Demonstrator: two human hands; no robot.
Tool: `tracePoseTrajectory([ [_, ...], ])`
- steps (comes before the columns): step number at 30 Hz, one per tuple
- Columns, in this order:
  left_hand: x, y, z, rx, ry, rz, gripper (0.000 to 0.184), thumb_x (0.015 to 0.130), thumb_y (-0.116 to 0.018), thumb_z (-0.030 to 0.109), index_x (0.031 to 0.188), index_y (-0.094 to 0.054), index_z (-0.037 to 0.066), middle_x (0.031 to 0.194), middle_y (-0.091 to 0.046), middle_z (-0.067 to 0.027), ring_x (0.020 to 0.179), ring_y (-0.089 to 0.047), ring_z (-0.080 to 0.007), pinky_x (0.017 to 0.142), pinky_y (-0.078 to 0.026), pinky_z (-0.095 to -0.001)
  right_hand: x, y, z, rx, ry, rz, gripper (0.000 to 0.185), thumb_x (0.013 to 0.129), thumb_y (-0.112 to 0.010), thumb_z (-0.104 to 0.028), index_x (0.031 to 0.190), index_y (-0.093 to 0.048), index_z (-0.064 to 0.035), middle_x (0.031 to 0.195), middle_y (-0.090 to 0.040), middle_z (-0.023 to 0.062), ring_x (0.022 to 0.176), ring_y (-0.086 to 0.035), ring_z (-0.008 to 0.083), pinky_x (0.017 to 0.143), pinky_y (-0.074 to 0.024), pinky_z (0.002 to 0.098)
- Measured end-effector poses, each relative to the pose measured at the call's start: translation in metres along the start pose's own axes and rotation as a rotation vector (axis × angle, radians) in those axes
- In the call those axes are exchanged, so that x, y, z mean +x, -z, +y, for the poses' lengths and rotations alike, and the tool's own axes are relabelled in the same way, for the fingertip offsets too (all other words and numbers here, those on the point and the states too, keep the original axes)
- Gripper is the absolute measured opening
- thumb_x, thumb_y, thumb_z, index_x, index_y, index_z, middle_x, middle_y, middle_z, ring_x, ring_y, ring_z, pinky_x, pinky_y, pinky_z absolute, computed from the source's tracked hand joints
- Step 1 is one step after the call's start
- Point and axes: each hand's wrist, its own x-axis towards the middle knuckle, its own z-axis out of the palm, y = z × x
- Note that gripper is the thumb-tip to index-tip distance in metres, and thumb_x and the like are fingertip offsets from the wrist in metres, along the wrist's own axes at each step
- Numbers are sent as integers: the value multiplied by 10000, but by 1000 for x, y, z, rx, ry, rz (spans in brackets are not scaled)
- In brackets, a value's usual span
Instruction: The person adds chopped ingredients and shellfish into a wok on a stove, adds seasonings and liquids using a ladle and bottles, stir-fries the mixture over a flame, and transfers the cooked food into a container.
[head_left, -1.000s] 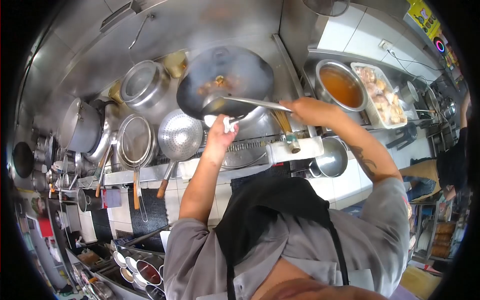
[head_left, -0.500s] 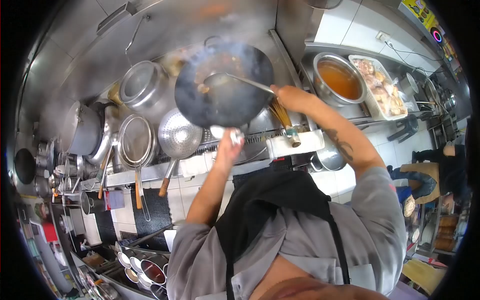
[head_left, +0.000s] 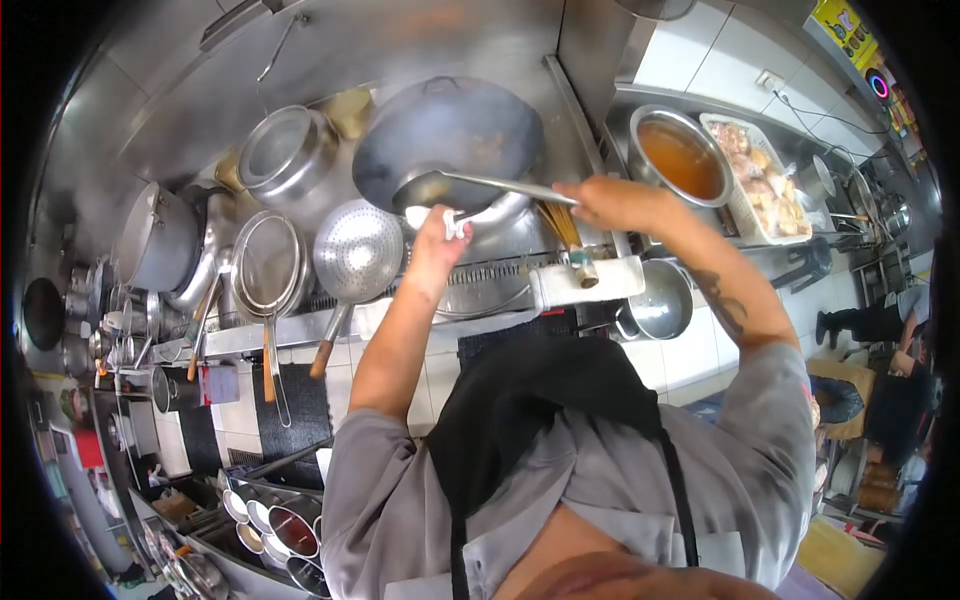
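Note:
My left hand is closed around a folded white cloth at the near rim of a large dark wok. The wok tips away from me, and a shiny burner ring shows under its near side. A little blurred food lies toward the far right of the wok, behind thin steam. My right hand grips the handle of a long metal ladle. The ladle's bowl hangs over the near left part of the wok, close to my left hand.
Left of the wok are a perforated strainer, a mesh sieve and a lidded pot. On the right stand a bowl of orange liquid, a basket of raw meat and a bamboo brush. Another person stands far right.
The wok has tilted and shifted away from me, exposing the burner. My left hand has moved forward and slightly left. The ladle has dropped nearer to me, and the steam is thinner.

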Motion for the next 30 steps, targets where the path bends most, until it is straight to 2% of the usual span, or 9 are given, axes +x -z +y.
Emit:
tracePoseTrajectory([
  [1,10,11,-2,19,-11,-102,95,921,-491,168,930,-520,78,815,-572,-99,716,-573,-226,531,-481,-331,-4,1,-1,-20,9,7,415,910,-527,-128,1311,-469,-39,876,-641,236,827,-641,379,740,-503,466],
  [3,-41,-20,-9,13,46,-7,95,932,-479,169,955,-522,87,847,-576,-93,712,-569,-229,552,-477,-343,-5,-11,18,-20,120,69,474,930,-513,-167,1382,-415,-67,863,-649,215,759,-643,375,689,-502,460],
  [6,-62,-35,-7,-3,10,0,71,917,-491,139,951,-525,86,840,-569,-80,713,-564,-221,557,-474,-341,15,-9,33,97,-9,-70,494,938,-502,-174,1408,-389,-76,910,-653,214,815,-647,372,718,-500,466],
  [12,-4,58,-64,10,4,-104,101,884,-579,209,864,-557,113,744,-592,-31,635,-581,-166,482,-494,-293,70,-41,50,-151,-30,256,469,891,-503,-80,1347,-439,13,901,-635,236,808,-636,388,755,-515,453],
  [13,5,92,-87,20,35,-255,85,864,-575,183,847,-558,101,730,-586,-44,643,-585,-185,496,-502,-313,66,-43,44,-214,-40,320,461,887,-496,-71,1335,-446,22,892,-633,238,807,-637,391,750,-514,459],
  [15,-25,101,-107,-3,105,-189,34,832,-546,103,851,-558,78,766,-587,-75,672,-580,-231,556,-510,-371,53,-37,36,-310,4,373,454,881,-491,-65,1323,-451,34,891,-631,245,793,-635,395,734,-512,464],
  [21,-29,11,-26,-50,-71,-110,94,901,-523,154,865,-527,68,780,-557,-78,678,-557,-201,539,-486,-311,17,-11,12,-232,10,244,457,891,-501,-79,1335,-454,20,862,-637,238,769,-642,374,720,-512,457],
  [27,-43,-25,-6,-13,50,25,76,897,-489,139,904,-524,72,804,-571,-85,679,-561,-213,548,-482,-321,-6,4,24,-37,62,51,461,904,-542,-129,1339,-459,0,919,-649,245,802,-645,369,743,-510,439],
  [30,3,-7,3,-22,55,-109,99,897,-503,152,908,-526,56,764,-570,-91,644,-565,-220,522,-487,-307,38,-29,63,5,47,105,442,907,-532,-129,1321,-463,11,906,-647,242,816,-650,358,740,-510,443],
])
